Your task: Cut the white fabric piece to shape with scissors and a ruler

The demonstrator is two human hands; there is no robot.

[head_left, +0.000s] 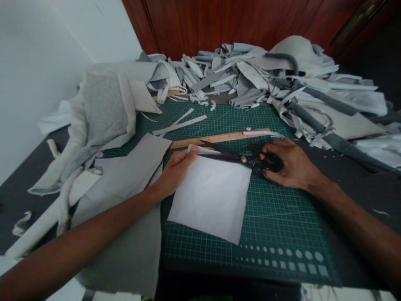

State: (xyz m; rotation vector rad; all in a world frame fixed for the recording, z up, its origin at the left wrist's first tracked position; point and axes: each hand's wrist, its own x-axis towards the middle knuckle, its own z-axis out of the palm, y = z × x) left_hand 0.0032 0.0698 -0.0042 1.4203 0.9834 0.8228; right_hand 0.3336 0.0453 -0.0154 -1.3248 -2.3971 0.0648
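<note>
My left hand [178, 167] pinches the upper left corner of a pale, roughly square piece of leather-like sheet [213, 196]. Black scissors [232, 156] with a brass pivot lie across the sheet's top edge, their blades apart and pointing left toward my left thumb. The fingers of my right hand [288, 165] are wrapped through the scissor handles. A thin strip [263, 133] curls up at the right, beyond the blades. Just behind the sheet, a wooden ruler [219, 137] rests on the green cutting mat [275, 217].
Larger grey-white pieces [125, 175] lie left of the mat, beside a thick folded bundle [103, 104]. Narrow cut strips [180, 124] rest on the mat's far part. A heap of scraps and rolls [225, 71] spreads along the back before a reddish wooden door [234, 25].
</note>
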